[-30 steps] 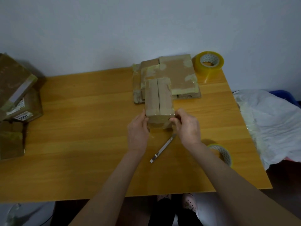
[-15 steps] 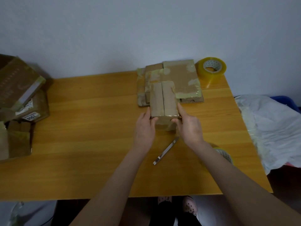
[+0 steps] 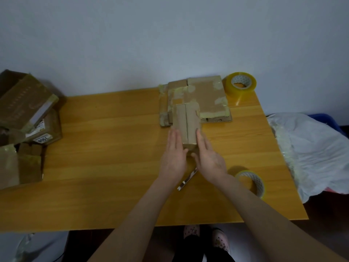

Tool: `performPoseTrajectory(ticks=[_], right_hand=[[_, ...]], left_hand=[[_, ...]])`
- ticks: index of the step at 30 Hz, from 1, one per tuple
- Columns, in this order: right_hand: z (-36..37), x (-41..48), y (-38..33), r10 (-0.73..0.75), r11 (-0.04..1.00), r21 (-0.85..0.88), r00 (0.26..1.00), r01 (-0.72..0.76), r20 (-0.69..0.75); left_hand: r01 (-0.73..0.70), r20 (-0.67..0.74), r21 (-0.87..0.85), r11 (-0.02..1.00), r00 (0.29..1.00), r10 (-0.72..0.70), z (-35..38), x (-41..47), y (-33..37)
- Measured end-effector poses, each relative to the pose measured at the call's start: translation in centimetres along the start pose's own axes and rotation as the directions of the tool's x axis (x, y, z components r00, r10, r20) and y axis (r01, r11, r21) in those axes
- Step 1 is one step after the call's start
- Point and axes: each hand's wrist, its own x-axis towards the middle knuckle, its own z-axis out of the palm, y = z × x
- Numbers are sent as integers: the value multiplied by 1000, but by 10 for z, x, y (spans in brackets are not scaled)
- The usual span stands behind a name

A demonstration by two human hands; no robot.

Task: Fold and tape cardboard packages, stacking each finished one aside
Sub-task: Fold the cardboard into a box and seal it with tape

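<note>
Package (image 3: 187,125) of plain cardboard, near the far edge of the table (image 3: 113,148), its far end meeting the stack of taped packages (image 3: 205,97). My left hand (image 3: 174,157) and right hand (image 3: 209,157) pressed its long sides with straight, flat fingers, curled round nothing. I judged it light, stiff but crushable, and best held by those sides.

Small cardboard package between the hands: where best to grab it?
Probably its two long side walls, coming from left and right. The small cardboard package is a narrow block with flat, parallel sides and a seam along its top, so squeezing sideways should keep the flaps shut. The left hand and right hand flank it.
</note>
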Motion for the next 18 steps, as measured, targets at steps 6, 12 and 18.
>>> performPoseTrajectory(ticks=[6,12,18], right_hand=[[-11,10,-12,18,989,144,1000,-17,-7],[-23,39,-5,196,894,390,976,-219,100],[-14,46,-9,254,849,451,962,-274,105]], left_hand=[[137,67,-261,956,990,-124,-5,-2,13],[286,55,-399,871,956,-288,-6,25,5],[351,131,-469,810,935,-329,-6,38,3]])
